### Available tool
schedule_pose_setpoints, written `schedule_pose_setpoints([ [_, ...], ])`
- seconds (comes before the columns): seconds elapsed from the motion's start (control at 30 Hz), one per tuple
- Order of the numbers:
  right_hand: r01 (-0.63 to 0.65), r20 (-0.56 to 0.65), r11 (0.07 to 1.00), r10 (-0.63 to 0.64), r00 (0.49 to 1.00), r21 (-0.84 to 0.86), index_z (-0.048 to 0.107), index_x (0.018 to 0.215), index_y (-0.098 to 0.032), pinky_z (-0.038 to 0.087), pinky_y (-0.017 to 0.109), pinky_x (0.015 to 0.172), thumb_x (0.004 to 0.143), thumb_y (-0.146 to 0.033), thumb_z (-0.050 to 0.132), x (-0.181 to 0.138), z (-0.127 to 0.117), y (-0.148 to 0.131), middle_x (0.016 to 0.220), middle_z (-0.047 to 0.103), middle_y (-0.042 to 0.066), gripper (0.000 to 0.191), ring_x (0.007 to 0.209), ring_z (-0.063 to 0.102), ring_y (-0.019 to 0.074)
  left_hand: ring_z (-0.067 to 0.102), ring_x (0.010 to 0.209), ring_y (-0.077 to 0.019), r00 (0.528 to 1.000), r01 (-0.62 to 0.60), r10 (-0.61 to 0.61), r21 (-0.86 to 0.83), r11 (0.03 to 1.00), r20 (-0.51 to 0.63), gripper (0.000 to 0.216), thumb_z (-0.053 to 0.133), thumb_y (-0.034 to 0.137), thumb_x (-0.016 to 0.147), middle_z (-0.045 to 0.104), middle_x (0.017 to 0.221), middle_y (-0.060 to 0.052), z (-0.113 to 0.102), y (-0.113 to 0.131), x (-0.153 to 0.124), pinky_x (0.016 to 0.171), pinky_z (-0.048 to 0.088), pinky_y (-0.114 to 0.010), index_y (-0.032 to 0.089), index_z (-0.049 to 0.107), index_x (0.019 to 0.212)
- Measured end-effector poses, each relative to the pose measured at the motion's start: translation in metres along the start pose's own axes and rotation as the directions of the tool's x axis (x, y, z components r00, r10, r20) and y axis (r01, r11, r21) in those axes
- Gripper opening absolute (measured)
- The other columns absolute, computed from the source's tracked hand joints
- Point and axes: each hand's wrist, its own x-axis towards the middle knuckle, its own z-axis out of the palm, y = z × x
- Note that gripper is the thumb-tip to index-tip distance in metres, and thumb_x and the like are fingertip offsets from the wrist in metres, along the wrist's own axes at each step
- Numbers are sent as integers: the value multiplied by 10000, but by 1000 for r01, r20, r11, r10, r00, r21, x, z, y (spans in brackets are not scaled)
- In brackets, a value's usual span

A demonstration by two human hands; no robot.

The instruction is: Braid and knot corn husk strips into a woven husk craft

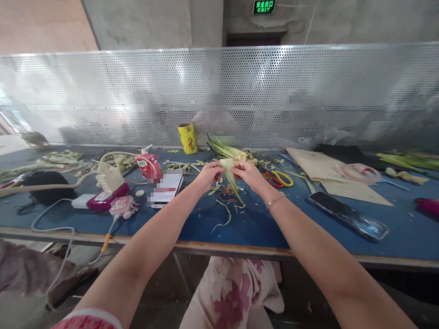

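Note:
Between my two hands hangs a pale green corn husk [232, 178], wide at the top and narrowing to a tip that points down at the table. The fingers of my left hand [211, 174] pinch its upper left edge. On the other side, my right hand [249, 173] grips the upper right edge. A bundle of leafy husks [228, 151] lies on the table just behind my hands. Thin shreds and fibres [228, 196] are scattered below the husk. Scissors with red and yellow handles [279, 179] rest right of my right hand.
A perforated metal screen [192, 87] stands along the back of the blue table [199, 224]. To the left are a yellow tin [187, 138], a red bottle [148, 167], a phone with a lit screen [167, 187] and cables. A dark phone [348, 214] and brown paper [315, 169] lie right.

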Motion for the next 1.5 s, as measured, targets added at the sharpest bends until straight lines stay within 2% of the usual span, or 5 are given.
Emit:
schedule_pose_setpoints([
  [0.27, 120, 37, 981, -116, 993, -153, 519, 683, -210, 443, 301, 598, 687, -476, 627, -2, 3, -4, 582, 541, -23, 287, 555, 510, 132, 498, 446, -62, 1000, -5, 5, -27, 1000, -5, 71, 561, 67, 714, 553, 530, 15, 6, 0, -1, 501, 421, -202, 131, 532, 702],
  [0.7, -20, -1, 1000, 20, 1000, 8, 487, 672, -209, 467, 292, 614, 652, -355, 624, -2, 1, -5, 626, 536, -22, 201, 588, 516, 125, 497, 435, -54, 989, -145, 150, 150, 978, -18, 131, 684, 202, 712, 574, 531, 32, 0, -2, 2, 485, 411, -197, 130, 575, 714],
  [1.03, 191, -60, 968, -203, 977, -162, 524, 747, -195, 420, 286, 623, 726, -337, 566, 0, 1, -4, 675, 532, -10, 150, 625, 497, 129, 561, 427, -95, 983, -161, 132, 246, 956, 127, 258, 730, 241, 669, 581, 482, 42, 4, -2, -5, 448, 437, -188, 156, 528, 804],
  [1.3, 307, 15, 891, -321, 947, -333, 483, 779, -209, 419, 283, 641, 779, -240, 494, -7, 3, -12, 681, 519, -13, 33, 641, 508, 139, 523, 357, -99, 973, -226, 202, 293, 929, 110, 70, 559, 199, 790, 514, 412, 53, 4, -2, -4, 398, 409, -188, 165, 540, 732],
  [1.5, 445, 134, 664, -465, 875, -601, 489, 825, -196, 430, 309, 709, 817, -175, 464, -12, -1, -17, 860, 555, 63, 33, 772, 531, 175, 530, 368, -98, 959, -283, 254, 395, 874, 125, 63, 543, 117, 758, 539, 419, 38, 2, -2, -5, 412, 412, -191, 137, 590, 721],
])
